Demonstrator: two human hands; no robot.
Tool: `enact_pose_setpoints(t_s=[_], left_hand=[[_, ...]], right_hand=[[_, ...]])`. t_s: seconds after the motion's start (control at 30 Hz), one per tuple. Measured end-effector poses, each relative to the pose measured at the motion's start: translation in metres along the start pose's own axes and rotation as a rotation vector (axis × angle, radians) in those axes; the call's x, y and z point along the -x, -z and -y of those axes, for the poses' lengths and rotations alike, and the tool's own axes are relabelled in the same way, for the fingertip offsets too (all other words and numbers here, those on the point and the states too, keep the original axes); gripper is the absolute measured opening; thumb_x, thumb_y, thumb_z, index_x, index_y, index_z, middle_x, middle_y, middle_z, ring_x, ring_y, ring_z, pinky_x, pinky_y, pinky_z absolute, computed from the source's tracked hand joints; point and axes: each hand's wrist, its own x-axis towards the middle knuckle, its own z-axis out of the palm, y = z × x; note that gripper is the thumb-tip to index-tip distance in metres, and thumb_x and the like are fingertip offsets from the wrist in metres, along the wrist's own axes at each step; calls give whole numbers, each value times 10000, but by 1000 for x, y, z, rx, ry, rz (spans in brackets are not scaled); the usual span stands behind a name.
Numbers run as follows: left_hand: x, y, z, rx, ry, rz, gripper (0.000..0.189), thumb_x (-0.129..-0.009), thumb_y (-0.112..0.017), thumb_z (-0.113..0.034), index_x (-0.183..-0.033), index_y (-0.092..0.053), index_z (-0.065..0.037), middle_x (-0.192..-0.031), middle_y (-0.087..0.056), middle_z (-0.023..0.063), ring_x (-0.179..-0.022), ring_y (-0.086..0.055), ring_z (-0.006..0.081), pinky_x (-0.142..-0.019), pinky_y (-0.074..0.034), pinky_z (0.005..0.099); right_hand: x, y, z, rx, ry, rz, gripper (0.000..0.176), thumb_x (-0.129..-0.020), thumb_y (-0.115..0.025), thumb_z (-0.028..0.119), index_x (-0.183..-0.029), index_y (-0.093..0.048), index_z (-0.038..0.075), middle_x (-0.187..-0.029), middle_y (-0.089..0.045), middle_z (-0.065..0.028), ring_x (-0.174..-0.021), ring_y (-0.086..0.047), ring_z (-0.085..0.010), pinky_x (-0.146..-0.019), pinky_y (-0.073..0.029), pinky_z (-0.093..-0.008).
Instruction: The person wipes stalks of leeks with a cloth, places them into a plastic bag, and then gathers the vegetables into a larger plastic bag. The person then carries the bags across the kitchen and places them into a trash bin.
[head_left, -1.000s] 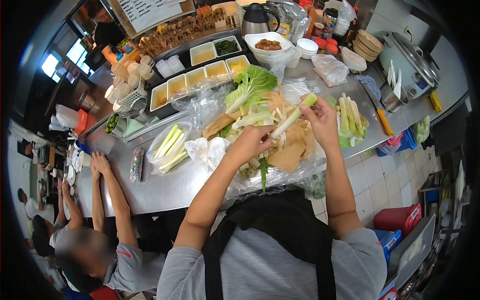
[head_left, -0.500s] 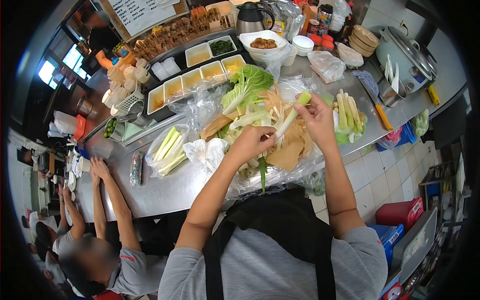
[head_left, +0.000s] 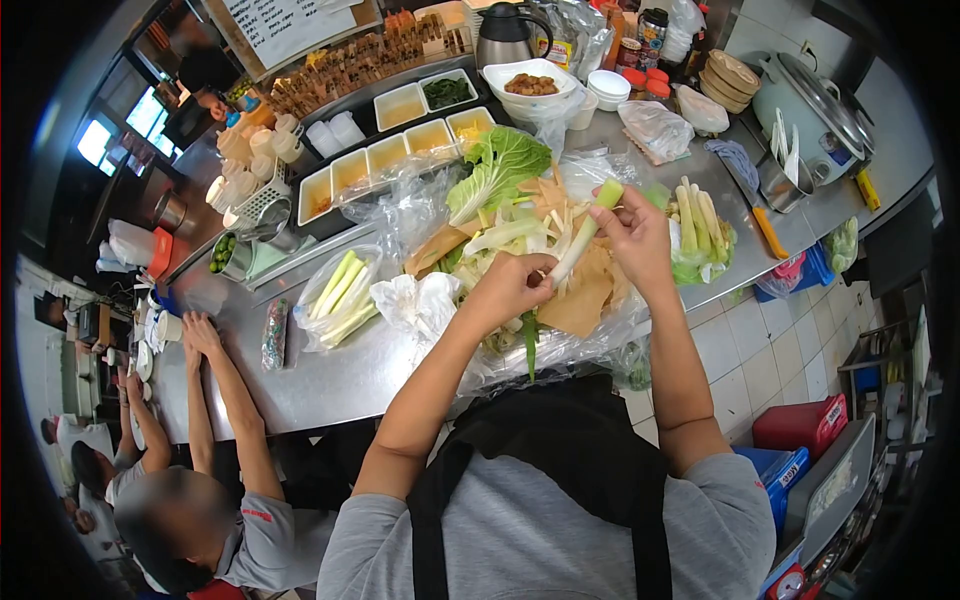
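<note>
Between my two hands is a leek stalk (head_left: 579, 240), pale green at its upper end and white at its lower end. My right hand (head_left: 636, 232) pinches it near the green top. At the white lower end, my left hand (head_left: 517, 290) is closed with fingertips on the stalk. Under both hands lies a heap of peeled leaf scraps (head_left: 500, 238) with brown paper (head_left: 583, 295) on plastic. A large cabbage leaf (head_left: 500, 172) lies behind the heap. Trimmed stalks in a clear bag (head_left: 340, 290) sit to the left, and a bundle of untrimmed stalks (head_left: 702, 225) to the right.
A knife with an orange handle (head_left: 769, 235) lies at the right on the steel counter (head_left: 340, 385). Along the back stand food trays (head_left: 387, 157), a steel jug (head_left: 503, 38) and a large cooker (head_left: 812, 110). A co-worker's hands (head_left: 200, 335) rest at the left.
The view has shifted very slightly. My hands keep the same hold on the leek stalk, with almost no movement.
</note>
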Motion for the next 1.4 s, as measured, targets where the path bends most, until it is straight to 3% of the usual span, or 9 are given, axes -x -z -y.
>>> enact_pose_setpoints(t_s=[0.4,0.47,0.6,0.7,0.8,0.9,1.1,1.27,1.4], left_hand=[[3,2,6,152,-62,71,277,-711,-556,-15,-982,-602,15,-696,-622,85,-622,-580,119,-607,-469,248],[2,5,1,200,47,82,259,-708,-573,-44,-956,-618,14,-674,-615,84,-609,-568,109,-593,-464,242],[2,5,-2,169,64,69,231,-693,-593,-71,-903,-630,19,-656,-613,83,-585,-559,112,-580,-459,241],[1,5,1,82,38,118,258,-723,-599,-43,-974,-622,14,-715,-624,49,-634,-559,67,-622,-470,214],[2,4,-1,34,57,122,233,-712,-596,-34,-938,-628,16,-710,-626,56,-639,-566,70,-627,-473,217],[2,2,-1,53,-5,39,195,-680,-588,-71,-849,-632,15,-626,-606,100,-541,-549,122,-552,-450,255],[1,6,1,-13,58,88,203,-693,-555,-47,-868,-634,17,-585,-565,75,-522,-515,103,-539,-428,245],[2,3,-4,249,50,19,201,-776,-616,-130,-915,-634,14,-670,-594,48,-547,-521,92,-554,-435,227],[-2,2,13,260,23,22,203,-817,-602,-146,-931,-628,20,-721,-606,41,-577,-542,84,-558,-447,211]], right_hand=[[-7,6,1,-3,-34,19,226,-811,-599,82,-995,-554,-40,-833,-595,-45,-692,-568,-81,-593,-495,-225],[-7,5,4,-8,-40,34,225,-814,-596,87,-997,-554,-35,-831,-594,-41,-697,-569,-83,-598,-491,-226],[-8,6,4,-46,-38,82,219,-815,-595,91,-999,-554,-21,-835,-594,-35,-707,-569,-83,-606,-488,-227],[-8,8,4,-60,-61,133,211,-815,-591,86,-1003,-553,-2,-844,-593,-27,-721,-569,-81,-616,-487,-226],[-14,13,-4,-94,-64,219,208,-819,-587,96,-1007,-553,14,-845,-592,-18,-726,-568,-78,-623,-484,-221],[-18,18,-10,-134,-36,298,205,-826,-580,112,-1010,-555,26,-839,-591,-11,-729,-567,-74,-626,-478,-212],[-20,16,-10,-195,-70,295,221,-832,-566,77,-1038,-548,-1,-861,-606,-39,-746,-583,-90,-635,-493,-226],[-21,17,-12,-181,-72,233,216,-830,-565,77,-1030,-548,-4,-859,-607,-42,-749,-591,-102,-646,-500,-233],[-23,24,-22,-214,-86,222,218,-838,-543,63,-1046,-530,-1,-869,-604,-59,-772,-594,-119,-666,-510,-249]])
